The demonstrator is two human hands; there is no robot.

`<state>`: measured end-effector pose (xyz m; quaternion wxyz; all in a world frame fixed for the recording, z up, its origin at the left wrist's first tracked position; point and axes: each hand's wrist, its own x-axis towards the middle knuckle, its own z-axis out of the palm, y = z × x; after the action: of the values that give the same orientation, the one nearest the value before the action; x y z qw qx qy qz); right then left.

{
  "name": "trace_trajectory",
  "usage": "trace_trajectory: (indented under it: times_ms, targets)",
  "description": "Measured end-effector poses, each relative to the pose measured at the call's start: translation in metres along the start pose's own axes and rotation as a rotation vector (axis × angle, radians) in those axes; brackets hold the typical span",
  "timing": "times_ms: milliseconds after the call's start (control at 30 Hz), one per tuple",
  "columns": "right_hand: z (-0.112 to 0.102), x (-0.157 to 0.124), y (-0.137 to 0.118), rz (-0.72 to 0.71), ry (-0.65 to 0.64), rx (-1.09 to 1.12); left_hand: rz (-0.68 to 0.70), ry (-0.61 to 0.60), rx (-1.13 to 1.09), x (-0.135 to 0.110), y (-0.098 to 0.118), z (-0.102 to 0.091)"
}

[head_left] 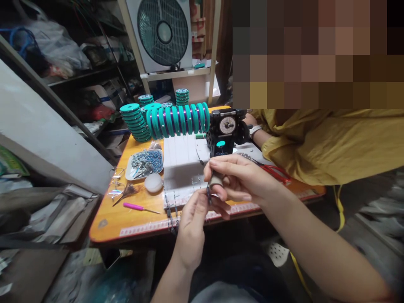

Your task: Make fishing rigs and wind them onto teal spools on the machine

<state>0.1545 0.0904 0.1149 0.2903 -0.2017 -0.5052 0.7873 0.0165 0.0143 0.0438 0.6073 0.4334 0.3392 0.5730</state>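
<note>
Above the table's front edge, my left hand (195,214) pinches a thin dark strand (208,194) between thumb and fingers. Close against it, my right hand (236,176) has its thumb and index finger pressed together at the upper end of the strand; exactly what sits between those fingertips is hidden. A beige band (216,180) wraps one finger of the right hand. Behind the hands, a row of green spools (178,120) wound with purple wire sits on a black winding machine (225,126). Fine threads hang down from the spools, with small dark pieces at their ends.
On the orange table (105,210) stand a white tray (128,173) of small blue parts, a round white container (153,183), a pink-handled pick (134,206) and stacked green spools (134,122). A person in a yellow sleeve (293,147) is at the right. A fan (163,31) stands behind.
</note>
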Motion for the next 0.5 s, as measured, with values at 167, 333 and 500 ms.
trace_trajectory:
  times_ms: [167, 333, 500]
  targets:
    - [-0.005, 0.005, 0.02, 0.023, 0.047, 0.137, -0.142, -0.042, -0.196, -0.013, -0.006, 0.008]
    - [-0.009, 0.012, 0.038, 0.083, 0.142, 0.325, -0.205, -0.147, -0.579, -0.031, -0.022, 0.008]
    - [-0.011, 0.013, 0.042, 0.087, 0.156, 0.308, -0.304, -0.182, -0.71, -0.047, -0.027, 0.003]
